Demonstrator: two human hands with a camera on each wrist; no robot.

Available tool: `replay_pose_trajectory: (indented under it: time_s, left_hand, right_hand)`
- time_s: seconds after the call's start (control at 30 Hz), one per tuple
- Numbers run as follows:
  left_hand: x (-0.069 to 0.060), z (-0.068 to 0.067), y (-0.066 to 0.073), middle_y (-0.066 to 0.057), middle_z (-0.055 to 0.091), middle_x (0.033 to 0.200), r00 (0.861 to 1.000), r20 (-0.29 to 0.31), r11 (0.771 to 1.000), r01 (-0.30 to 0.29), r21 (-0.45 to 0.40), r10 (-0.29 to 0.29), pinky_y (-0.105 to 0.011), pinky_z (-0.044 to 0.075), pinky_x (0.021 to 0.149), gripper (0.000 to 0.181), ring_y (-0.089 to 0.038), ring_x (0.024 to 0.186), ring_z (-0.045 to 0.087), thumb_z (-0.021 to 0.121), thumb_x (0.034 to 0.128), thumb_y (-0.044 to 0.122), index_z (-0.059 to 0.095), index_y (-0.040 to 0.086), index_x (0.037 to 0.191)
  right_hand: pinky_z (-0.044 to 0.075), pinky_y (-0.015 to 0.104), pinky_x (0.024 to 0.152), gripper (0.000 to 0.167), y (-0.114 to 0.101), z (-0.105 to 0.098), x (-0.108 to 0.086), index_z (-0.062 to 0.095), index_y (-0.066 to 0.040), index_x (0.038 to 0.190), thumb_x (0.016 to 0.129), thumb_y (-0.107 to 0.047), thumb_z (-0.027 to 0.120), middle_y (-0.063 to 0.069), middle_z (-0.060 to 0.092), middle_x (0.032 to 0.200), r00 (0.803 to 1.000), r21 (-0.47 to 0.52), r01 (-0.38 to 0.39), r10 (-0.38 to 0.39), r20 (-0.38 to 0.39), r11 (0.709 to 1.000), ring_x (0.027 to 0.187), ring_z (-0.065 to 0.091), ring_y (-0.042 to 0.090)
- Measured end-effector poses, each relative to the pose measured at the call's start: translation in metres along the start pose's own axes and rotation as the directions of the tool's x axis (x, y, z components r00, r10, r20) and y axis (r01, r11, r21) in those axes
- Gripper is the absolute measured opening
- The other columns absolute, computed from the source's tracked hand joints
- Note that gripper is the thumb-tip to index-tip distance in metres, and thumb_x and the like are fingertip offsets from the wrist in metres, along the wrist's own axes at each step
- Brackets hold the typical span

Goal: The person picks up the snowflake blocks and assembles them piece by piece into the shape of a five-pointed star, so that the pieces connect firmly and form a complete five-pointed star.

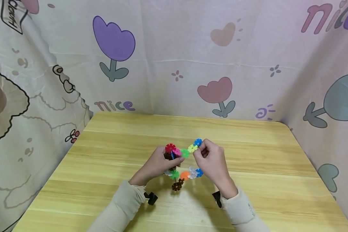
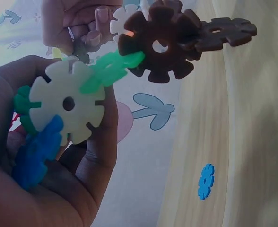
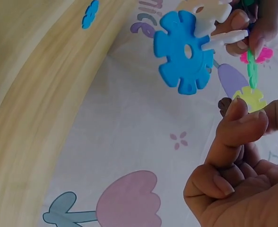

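Note:
A chain of plastic snowflake discs in several colours is between my hands. My left hand (image 1: 158, 164) grips its left side, fingers behind and thumb in front, near a red disc (image 1: 170, 148) and a white disc (image 2: 51, 90). At the upper right end, my right hand (image 1: 213, 159) pinches the chain by a yellow disc (image 1: 192, 148) and a blue disc (image 1: 198, 142); its fingertips hide the exact grip. A lower branch carries an orange disc (image 1: 184, 175), a clear white one (image 1: 192, 172) and another blue disc (image 3: 184, 52). Brown discs (image 1: 176, 186) hang lowest.
A loose blue disc (image 2: 205, 181) lies on the wooden table (image 1: 249, 141), seen in both wrist views. Printed cloth (image 1: 168, 38) hangs behind and beside the table. Small black devices (image 1: 151, 198) sit at both wrists.

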State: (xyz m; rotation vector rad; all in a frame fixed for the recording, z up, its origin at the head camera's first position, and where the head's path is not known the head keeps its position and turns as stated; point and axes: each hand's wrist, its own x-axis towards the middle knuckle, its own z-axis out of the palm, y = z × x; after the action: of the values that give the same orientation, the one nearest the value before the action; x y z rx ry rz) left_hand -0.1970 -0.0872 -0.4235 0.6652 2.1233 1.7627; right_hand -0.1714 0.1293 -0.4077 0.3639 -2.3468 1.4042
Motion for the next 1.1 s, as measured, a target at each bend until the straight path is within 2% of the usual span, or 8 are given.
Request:
replay_pose_trajectory:
  time_s: [0.23,0.37,0.5,0.57,0.77,0.87,0.97,1.1]
  left_hand:
    - [0.0,0.0,0.0,-0.01,0.067,0.075,1.0,-0.023,1.0,0.014,-0.012,-0.015,-0.024,0.049,0.055,0.024,-0.016,0.06,0.053,0.072,0.0996,0.021,0.072,0.003,0.084]
    - [0.0,-0.001,0.0,-0.007,0.068,0.075,0.999,-0.033,1.0,0.002,-0.005,-0.002,-0.025,0.05,0.056,0.022,-0.016,0.061,0.055,0.072,0.0994,0.021,0.072,0.005,0.084]
    - [0.0,-0.001,0.0,-0.009,0.069,0.076,1.0,-0.028,1.0,-0.01,-0.007,0.01,-0.026,0.052,0.057,0.02,-0.017,0.063,0.057,0.072,0.0992,0.019,0.072,0.005,0.085]
    - [0.001,-0.002,-0.001,-0.012,0.069,0.078,1.0,-0.024,1.0,-0.005,-0.018,0.005,-0.027,0.053,0.059,0.02,-0.018,0.064,0.059,0.072,0.0991,0.019,0.072,0.004,0.086]
    - [0.0,-0.003,0.0,-0.022,0.07,0.084,1.0,-0.001,0.998,0.018,-0.061,-0.018,-0.029,0.058,0.063,0.019,-0.02,0.067,0.063,0.072,0.0996,0.019,0.072,0.003,0.089]
    - [0.0,-0.004,0.0,-0.023,0.069,0.084,1.0,0.01,0.997,0.015,-0.071,-0.014,-0.029,0.058,0.063,0.019,-0.02,0.067,0.063,0.071,0.1001,0.018,0.071,0.002,0.089]
    - [-0.001,-0.004,0.0,-0.02,0.07,0.083,1.0,0.013,0.998,0.008,-0.069,-0.007,-0.029,0.058,0.062,0.019,-0.019,0.066,0.062,0.071,0.1002,0.017,0.071,0.002,0.089]
    - [-0.001,-0.005,0.0,-0.014,0.071,0.08,1.0,0.013,0.997,0.01,-0.071,-0.009,-0.029,0.058,0.062,0.019,-0.019,0.066,0.062,0.071,0.1,0.017,0.072,0.002,0.089]
  right_hand:
    - [0.048,0.027,0.043,0.023,0.002,0.006,-0.003,0.056,-0.013,0.073,0.083,0.006,0.062,-0.008,0.054,0.059,0.997,-0.07,0.079,-0.081,-0.02,0.994,0.049,0.052,0.008]
    - [0.048,0.025,0.049,0.026,0.005,0.007,-0.002,0.053,-0.015,0.073,0.081,0.007,0.062,-0.004,0.062,0.075,0.982,-0.096,0.181,-0.185,-0.031,0.979,0.059,0.054,0.01]
    - [0.042,0.026,0.056,0.03,0.01,0.002,0.001,0.051,-0.016,0.074,0.082,0.01,0.064,0.003,0.07,0.106,0.962,-0.016,0.274,-0.274,-0.009,0.962,0.07,0.053,0.015]
    - [0.043,0.028,0.059,0.031,0.011,-0.001,0.002,0.054,-0.017,0.076,0.086,0.01,0.067,0.004,0.071,0.11,0.957,0.06,0.287,-0.289,0.025,0.956,0.074,0.054,0.016]
    - [0.047,0.026,0.068,0.03,0.011,-0.007,0.003,0.055,-0.012,0.075,0.097,0.002,0.07,0.001,0.057,0.075,0.978,0.255,0.153,-0.183,0.099,0.955,0.075,0.056,0.017]
    - [0.052,0.025,0.075,0.026,0.008,-0.009,0.003,0.051,-0.005,0.081,0.097,0.0,0.071,0.006,0.062,0.08,0.988,0.321,0.055,-0.098,0.119,0.945,0.083,0.065,0.017]
    - [0.053,0.026,0.075,0.027,0.006,-0.01,0.003,0.046,0.001,0.1,0.096,0.0,0.073,0.013,0.071,0.091,0.989,0.35,-0.02,-0.033,0.143,0.937,0.085,0.069,0.022]
    - [0.048,0.026,0.067,0.04,0.004,-0.013,0.005,0.045,-0.001,0.121,0.095,-0.001,0.074,0.016,0.076,0.1,0.984,0.362,-0.077,0.012,0.178,0.929,0.078,0.065,0.027]
